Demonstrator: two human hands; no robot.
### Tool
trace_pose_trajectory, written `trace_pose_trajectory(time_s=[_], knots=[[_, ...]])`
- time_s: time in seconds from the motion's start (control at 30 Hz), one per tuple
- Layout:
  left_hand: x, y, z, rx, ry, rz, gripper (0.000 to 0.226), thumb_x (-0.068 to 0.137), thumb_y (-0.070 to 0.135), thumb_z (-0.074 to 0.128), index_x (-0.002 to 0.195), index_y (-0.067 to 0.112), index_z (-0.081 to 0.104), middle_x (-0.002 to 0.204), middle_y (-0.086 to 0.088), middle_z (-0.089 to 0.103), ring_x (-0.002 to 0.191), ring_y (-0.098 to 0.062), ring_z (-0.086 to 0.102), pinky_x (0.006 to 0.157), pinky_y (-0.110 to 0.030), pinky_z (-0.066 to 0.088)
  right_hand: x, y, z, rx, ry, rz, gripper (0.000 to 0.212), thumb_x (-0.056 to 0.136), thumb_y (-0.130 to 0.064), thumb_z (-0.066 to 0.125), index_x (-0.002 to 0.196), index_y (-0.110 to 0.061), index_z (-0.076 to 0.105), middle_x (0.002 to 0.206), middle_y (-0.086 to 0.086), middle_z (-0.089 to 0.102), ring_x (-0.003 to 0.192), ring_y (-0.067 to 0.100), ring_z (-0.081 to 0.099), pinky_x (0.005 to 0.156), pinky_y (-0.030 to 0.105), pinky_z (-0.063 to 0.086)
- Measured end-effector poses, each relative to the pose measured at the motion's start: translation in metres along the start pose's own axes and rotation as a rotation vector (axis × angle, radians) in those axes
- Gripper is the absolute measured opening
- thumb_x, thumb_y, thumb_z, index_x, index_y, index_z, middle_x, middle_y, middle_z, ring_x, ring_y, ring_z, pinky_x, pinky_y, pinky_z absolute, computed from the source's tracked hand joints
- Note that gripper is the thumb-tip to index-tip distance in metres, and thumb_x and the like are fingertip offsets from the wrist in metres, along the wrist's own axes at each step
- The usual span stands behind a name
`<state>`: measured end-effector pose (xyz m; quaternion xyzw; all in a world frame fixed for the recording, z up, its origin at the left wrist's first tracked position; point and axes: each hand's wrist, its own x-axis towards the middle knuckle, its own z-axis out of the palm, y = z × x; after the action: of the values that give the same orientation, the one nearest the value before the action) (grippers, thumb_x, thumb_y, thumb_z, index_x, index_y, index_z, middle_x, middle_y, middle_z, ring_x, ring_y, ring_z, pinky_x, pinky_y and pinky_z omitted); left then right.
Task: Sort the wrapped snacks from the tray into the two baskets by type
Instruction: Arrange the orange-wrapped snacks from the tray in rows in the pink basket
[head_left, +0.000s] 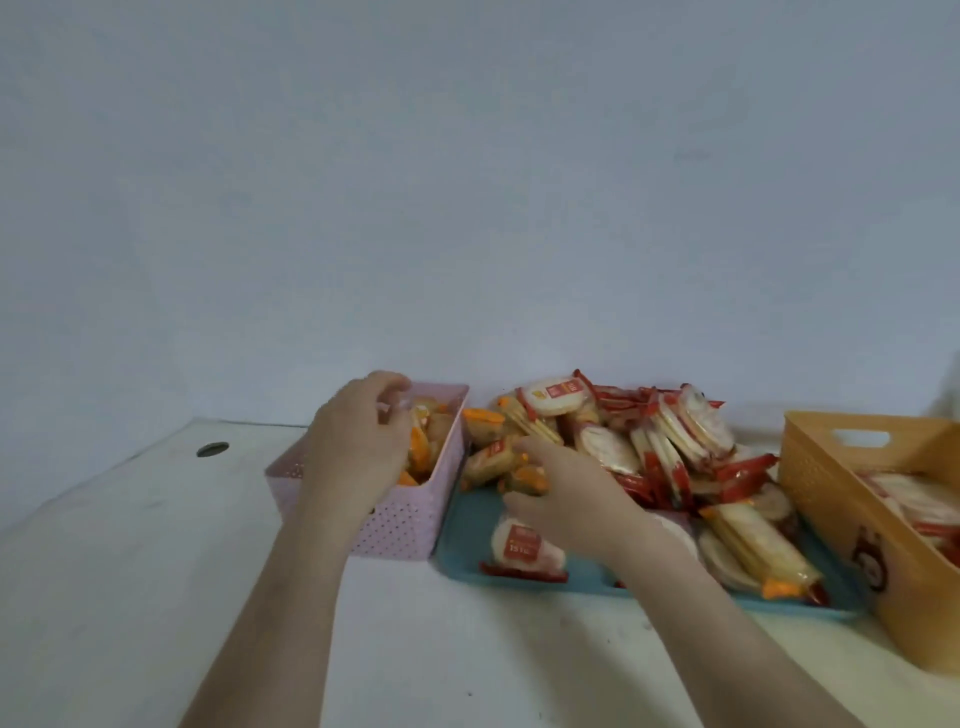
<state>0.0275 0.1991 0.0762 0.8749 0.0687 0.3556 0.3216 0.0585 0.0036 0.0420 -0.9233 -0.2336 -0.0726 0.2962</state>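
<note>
Right hand (566, 493) is on an orange-wrapped snack (525, 477) in the tray (465, 545), mid-frame; left hand (358, 431) is curled over the pink basket (384, 530). Can't tell either grip. Packets look light, slippery, crumbly, so I'd pinch the sealed end.

You've got two baskets, one pink basket (395, 525) and one orange basket (831, 499), one teal tray (467, 525), and two hands, left hand (358, 436) plus right hand (566, 493). Snacks (665, 447): too jumbled to count.

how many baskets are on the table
2. A pink basket stands left of the tray, touching it; an orange basket stands to the tray's right, partly cut off by the frame edge.
</note>
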Motion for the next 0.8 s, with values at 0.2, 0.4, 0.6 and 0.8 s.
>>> trace_pose_trajectory(time_s=[0.2, 0.4, 0.6, 0.8], knots=[[-0.047, 0.046, 0.062, 0.226, -0.669, 0.403, 0.049, 0.086, 0.056, 0.040, 0.123, 0.029, 0.059, 0.127, 0.008, 0.060, 0.118, -0.016, 0.052, 0.099, -0.039, 0.042, -0.040, 0.047, -0.011, -0.258, -0.072, -0.038, 0.032, 0.082, -0.033, 0.052, 0.111, -0.026, 0.062, 0.105, -0.003, 0.063, 0.098, 0.020, 0.057, 0.079, 0.038, 0.049], [-0.070, 0.021, 0.101, 0.481, -0.994, 0.253, 0.074, 0.091, 0.066, 0.036, 0.152, 0.032, 0.012, 0.162, 0.002, 0.006, 0.147, -0.025, 0.004, 0.117, -0.046, 0.016, -0.063, 0.068, -0.037, -0.336, 0.010, 0.138, 0.050, 0.090, -0.036, 0.056, 0.138, -0.031, 0.044, 0.135, -0.002, 0.049, 0.123, 0.023, 0.040, 0.099, 0.038, 0.040], [-0.066, 0.024, 0.100, 0.418, -0.829, 0.188, 0.081, 0.073, 0.075, 0.056, 0.140, 0.033, 0.038, 0.135, -0.005, 0.042, 0.126, -0.027, 0.039, 0.104, -0.038, 0.036, -0.087, 0.097, -0.046, -0.541, 0.070, 0.456, 0.077, 0.076, -0.070, 0.053, 0.141, -0.039, 0.025, 0.152, 0.006, 0.018, 0.141, 0.032, 0.008, 0.103, 0.063, 0.022], [-0.076, 0.034, 0.103, 0.421, -0.862, 0.159, 0.074, 0.070, 0.071, 0.063, 0.130, 0.033, 0.044, 0.124, -0.003, 0.047, 0.117, -0.023, 0.046, 0.097, -0.037, 0.043, -0.096, 0.118, -0.044, -0.191, 0.011, 0.607, 0.097, 0.079, -0.064, 0.058, 0.151, -0.033, 0.001, 0.156, 0.015, 0.017, 0.132, 0.037, 0.040, 0.101, 0.046, 0.042]])
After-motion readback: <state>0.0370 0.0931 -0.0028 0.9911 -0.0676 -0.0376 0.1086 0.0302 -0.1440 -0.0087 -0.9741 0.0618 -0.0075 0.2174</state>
